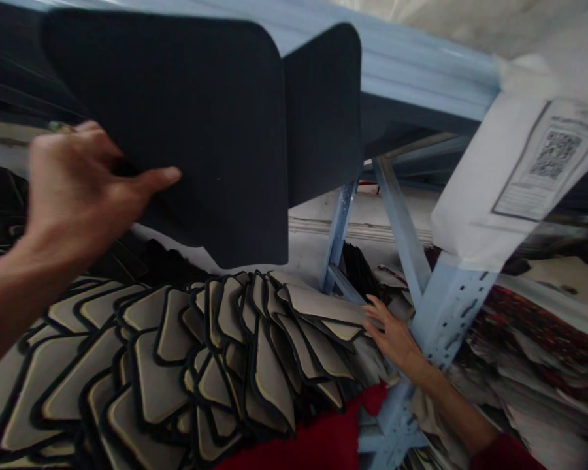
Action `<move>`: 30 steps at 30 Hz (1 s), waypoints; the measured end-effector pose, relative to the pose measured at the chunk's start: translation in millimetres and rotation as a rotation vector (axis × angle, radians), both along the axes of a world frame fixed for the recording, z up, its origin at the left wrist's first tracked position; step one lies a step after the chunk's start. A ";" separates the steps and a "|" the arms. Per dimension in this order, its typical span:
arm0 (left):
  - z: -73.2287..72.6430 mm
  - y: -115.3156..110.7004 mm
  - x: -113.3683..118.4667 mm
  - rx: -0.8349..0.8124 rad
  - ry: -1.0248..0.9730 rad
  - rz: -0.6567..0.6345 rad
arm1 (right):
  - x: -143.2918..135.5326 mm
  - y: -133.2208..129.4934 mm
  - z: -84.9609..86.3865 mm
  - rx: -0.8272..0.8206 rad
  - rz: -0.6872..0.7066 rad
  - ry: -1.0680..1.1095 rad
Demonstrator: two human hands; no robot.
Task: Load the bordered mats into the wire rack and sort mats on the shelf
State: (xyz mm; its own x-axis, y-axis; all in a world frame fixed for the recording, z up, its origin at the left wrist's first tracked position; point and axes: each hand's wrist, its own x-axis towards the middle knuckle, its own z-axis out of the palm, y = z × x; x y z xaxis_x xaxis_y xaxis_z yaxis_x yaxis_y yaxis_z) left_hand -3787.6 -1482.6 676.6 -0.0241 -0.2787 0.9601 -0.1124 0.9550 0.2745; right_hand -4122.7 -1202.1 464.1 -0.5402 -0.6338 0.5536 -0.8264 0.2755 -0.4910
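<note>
My left hand grips a dark grey flat panel by its left edge, thumb on the face and fingers behind. A second dark panel shows behind it to the right; whether the hand holds it too cannot be told. Below lies a wide pile of overlapping beige pieces with dark edges. At the right end of that pile, my right hand has its fingers spread beside a beige piece, with nothing held.
A light blue shelf beam crosses the top. Its perforated post stands right of centre, wrapped above in white paper with a printed label. Stacked sheets lie at the right. Red cloth is at the bottom.
</note>
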 end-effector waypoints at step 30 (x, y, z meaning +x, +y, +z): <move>-160.0 41.2 -157.6 -0.758 -0.921 -0.076 | 46.0 43.7 20.5 -0.518 0.335 -0.824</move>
State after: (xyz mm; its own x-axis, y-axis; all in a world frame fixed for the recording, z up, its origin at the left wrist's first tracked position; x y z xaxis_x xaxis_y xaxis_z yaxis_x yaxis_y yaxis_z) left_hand -3945.2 -1441.4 516.6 -0.7817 0.3831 0.4922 0.0928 0.8518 -0.5156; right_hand -4076.8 -1158.4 484.6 -0.7154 -0.6110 0.3389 -0.1744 -0.3135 -0.9334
